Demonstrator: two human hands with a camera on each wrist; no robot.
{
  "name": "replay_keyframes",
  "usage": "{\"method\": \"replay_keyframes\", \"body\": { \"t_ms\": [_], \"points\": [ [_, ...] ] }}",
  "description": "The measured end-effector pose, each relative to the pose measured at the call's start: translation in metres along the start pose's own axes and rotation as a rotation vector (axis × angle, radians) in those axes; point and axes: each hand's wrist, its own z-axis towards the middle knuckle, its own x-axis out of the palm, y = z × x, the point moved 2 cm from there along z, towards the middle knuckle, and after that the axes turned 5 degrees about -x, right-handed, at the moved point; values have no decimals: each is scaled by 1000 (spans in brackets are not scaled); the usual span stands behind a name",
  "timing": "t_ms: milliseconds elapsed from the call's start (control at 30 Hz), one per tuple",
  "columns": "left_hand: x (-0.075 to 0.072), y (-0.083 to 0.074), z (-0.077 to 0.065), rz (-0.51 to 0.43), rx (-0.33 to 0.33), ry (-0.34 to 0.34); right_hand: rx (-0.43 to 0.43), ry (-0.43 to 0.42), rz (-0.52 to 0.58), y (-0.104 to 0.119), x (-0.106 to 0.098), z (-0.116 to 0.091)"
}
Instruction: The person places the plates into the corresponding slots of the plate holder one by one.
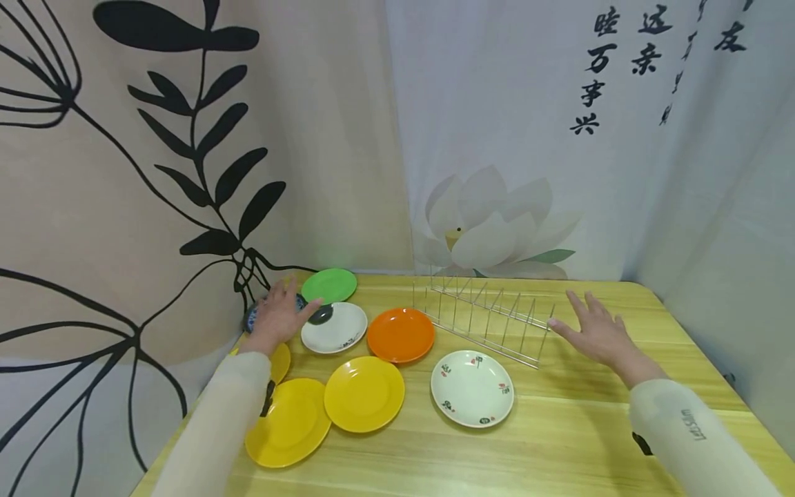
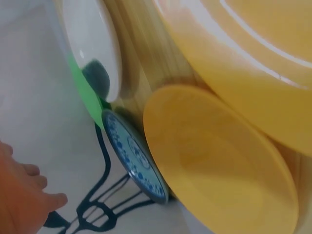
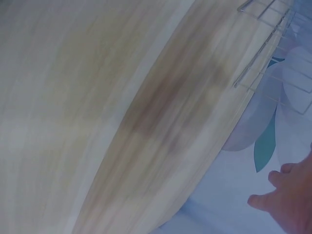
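Observation:
My left hand [image 1: 279,316] hovers with fingers spread above a blue-and-white patterned plate [image 2: 135,157], covering much of it in the head view. Around that hand are a green plate [image 1: 329,285], a white plate [image 1: 338,330] with a dark patch and a yellow plate [image 1: 281,362] partly hidden by the wrist. On the right, my right hand [image 1: 596,333] is held out, fingers apart and nothing in them, beside the right end of a metal wire dish rack [image 1: 484,319]. No plate stands in the rack.
An orange plate [image 1: 401,335] lies before the rack. Closer in are two more yellow plates, one left [image 1: 289,422] and one nearer the middle [image 1: 364,394], and a white plate [image 1: 472,388] with small printed motifs. Printed curtains [image 1: 335,138] hang behind the wooden table [image 1: 559,442].

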Motion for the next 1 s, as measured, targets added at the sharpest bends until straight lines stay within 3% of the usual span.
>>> {"method": "replay_keyframes", "body": {
  "t_ms": [333,633,1000],
  "points": [
    [8,-10,-13,-264,-9,172,-4,38,81,1,8,1],
    [9,-5,-31,-397,-4,269,-14,48,163,-2,16,2],
    [2,11,-55,-497,3,303,-9,65,202,1,15,3]
  ]
}}
